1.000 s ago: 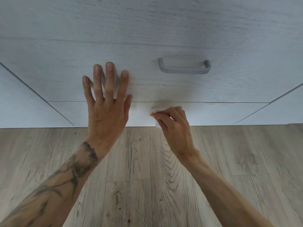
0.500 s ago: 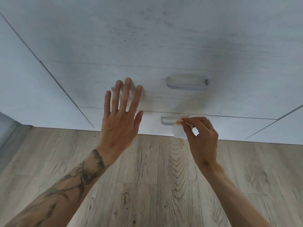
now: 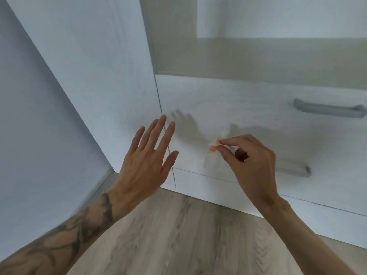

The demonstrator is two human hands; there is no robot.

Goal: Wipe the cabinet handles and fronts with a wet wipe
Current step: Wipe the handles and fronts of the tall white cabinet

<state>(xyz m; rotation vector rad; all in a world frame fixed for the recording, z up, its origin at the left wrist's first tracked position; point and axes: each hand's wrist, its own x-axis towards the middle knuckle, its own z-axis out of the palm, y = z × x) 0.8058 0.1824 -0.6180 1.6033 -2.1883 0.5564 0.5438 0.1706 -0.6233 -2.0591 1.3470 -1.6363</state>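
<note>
A white wet wipe (image 3: 213,150) hangs pinched between the thumb and fingertips of my right hand (image 3: 250,161), just in front of the white upper drawer front (image 3: 248,108). That drawer carries a grey bar handle (image 3: 328,110) at the right. A second grey handle (image 3: 294,170) on the lower drawer is partly hidden behind my right hand. My left hand (image 3: 147,159) is held flat with fingers spread, over the seam between the drawers and the tall white side panel (image 3: 89,66); I cannot tell whether it touches.
Above the drawers is an open beige niche (image 3: 258,56). A light wall (image 3: 29,135) meets the wood-look floor (image 3: 178,235) at a skirting board on the left. The cabinet plinth runs along the floor to the right.
The view has swung up and to the left, bringing the side panel and niche into sight. Both hands have risen from the lower drawer to the upper drawer's left end, the wipe still pinched.
</note>
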